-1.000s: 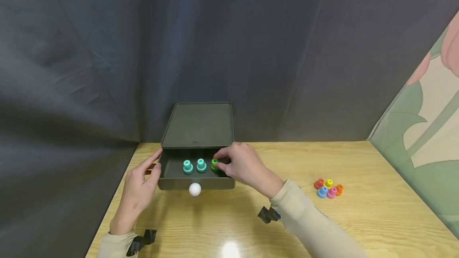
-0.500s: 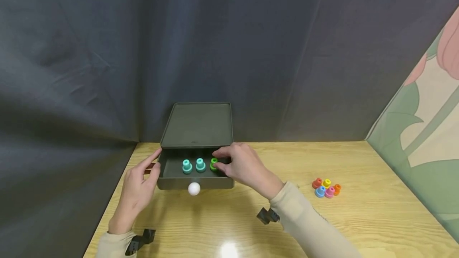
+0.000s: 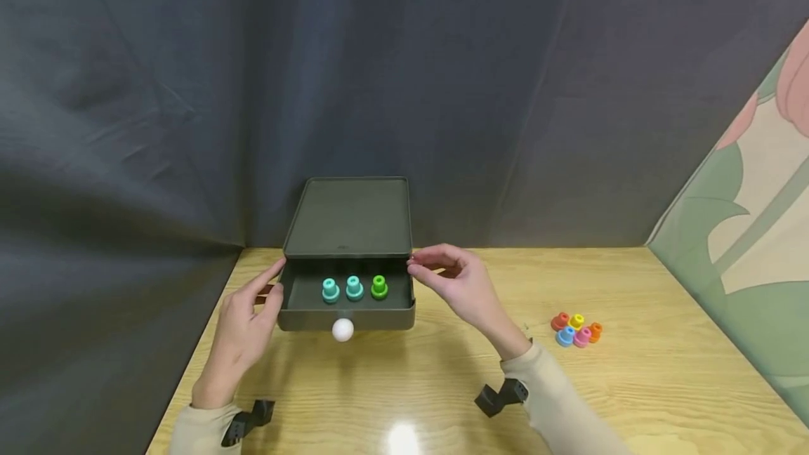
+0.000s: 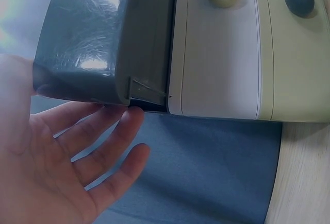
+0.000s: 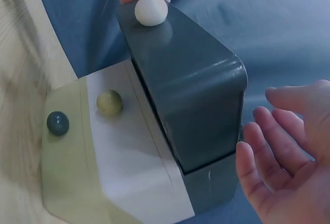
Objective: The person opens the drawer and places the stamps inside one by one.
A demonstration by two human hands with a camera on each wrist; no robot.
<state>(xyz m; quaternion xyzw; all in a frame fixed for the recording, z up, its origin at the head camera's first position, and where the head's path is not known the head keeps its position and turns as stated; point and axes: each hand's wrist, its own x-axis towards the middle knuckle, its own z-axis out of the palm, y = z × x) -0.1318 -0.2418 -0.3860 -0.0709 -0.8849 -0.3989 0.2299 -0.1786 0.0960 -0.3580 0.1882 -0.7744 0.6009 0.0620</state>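
Note:
A dark grey drawer (image 3: 379, 319) with a white knob (image 3: 343, 330) is pulled out of a small cabinet (image 3: 354, 220). Inside it, in a row, stand two turquoise pegs (image 3: 331, 291) and a green peg (image 3: 379, 288) at the right. My left hand (image 3: 245, 321) is at the drawer's left side; its fingertips touch near the gap behind the drawer front in the left wrist view. Beside the right side of the drawer is my right hand (image 3: 460, 285), holding nothing, its fingers loosely bent in the right wrist view.
Several coloured pegs (image 3: 583, 336) cluster on the wooden table (image 3: 657, 385) at the right. Below the grey drawer are a shut white drawer (image 4: 216, 59) and a shut yellow-green drawer (image 4: 296, 69), each with a round knob. A dark curtain (image 3: 442, 104) hangs behind.
My right hand has let go of the green peg and moved right, out of the drawer. The peg stays standing there. My left hand keeps its place.

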